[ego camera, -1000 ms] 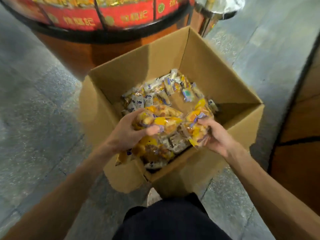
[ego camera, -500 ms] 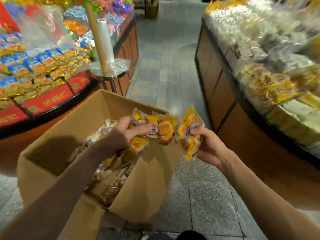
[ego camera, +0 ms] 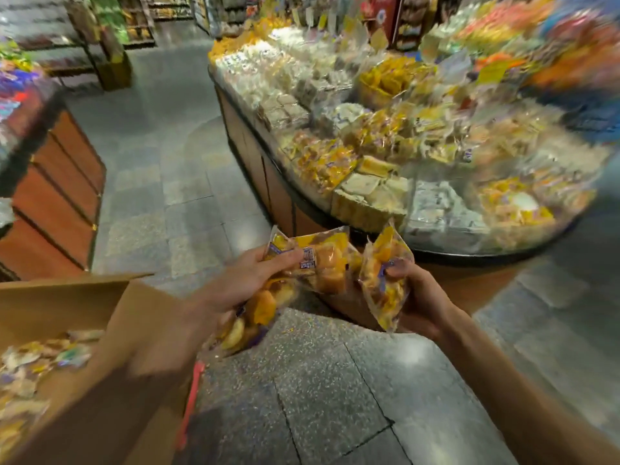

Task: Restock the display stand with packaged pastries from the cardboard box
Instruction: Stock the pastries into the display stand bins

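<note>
My left hand point(ego camera: 241, 283) grips several clear yellow pastry packets point(ego camera: 322, 260), some hanging below the palm. My right hand point(ego camera: 419, 297) grips another yellow pastry packet point(ego camera: 385, 280) upright. Both hands are held over the grey floor, just short of the round display stand point(ego camera: 335, 229), whose top is heaped with wrapped pastries and looks blurred. The open cardboard box point(ego camera: 67, 297) sits at lower left behind my left forearm, with wrapped packets inside.
A second wooden display counter point(ego camera: 57, 203) with colourful sweets stands at the left. A tiled aisle point(ego camera: 167, 162) runs between the two stands toward far shelves point(ego camera: 134, 21). A red strip point(ego camera: 189, 404) shows by the box's corner.
My view has swung from down into the box up and right to the display stand. Both hands lifted their packets out of the box and carried them toward the stand.
</note>
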